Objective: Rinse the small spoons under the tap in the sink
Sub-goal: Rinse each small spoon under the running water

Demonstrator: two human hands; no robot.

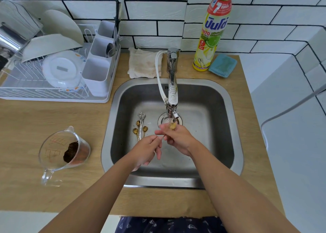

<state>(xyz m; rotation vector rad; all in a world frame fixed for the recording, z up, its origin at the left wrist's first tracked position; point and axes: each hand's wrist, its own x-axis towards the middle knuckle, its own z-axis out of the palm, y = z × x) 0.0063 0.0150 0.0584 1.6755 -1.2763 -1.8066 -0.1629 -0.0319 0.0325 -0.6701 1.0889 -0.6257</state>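
Observation:
A small gold spoon (172,126) is held under the tap's spout (172,115), its bowl in the water over the drain. My right hand (176,139) pinches it just below the bowl. My left hand (150,149) pinches the thin handle end, lower and to the left. Several more small spoons (140,127), gold and silver, lie on the floor of the steel sink (220,127) to the left of the drain.
A dish rack (53,74) with plates and a cutlery holder stands at the back left. A glass measuring jug (61,151) with dark residue lies left of the sink. A folded cloth (144,63), a dish soap bottle (210,38) and a blue sponge (222,65) line the back.

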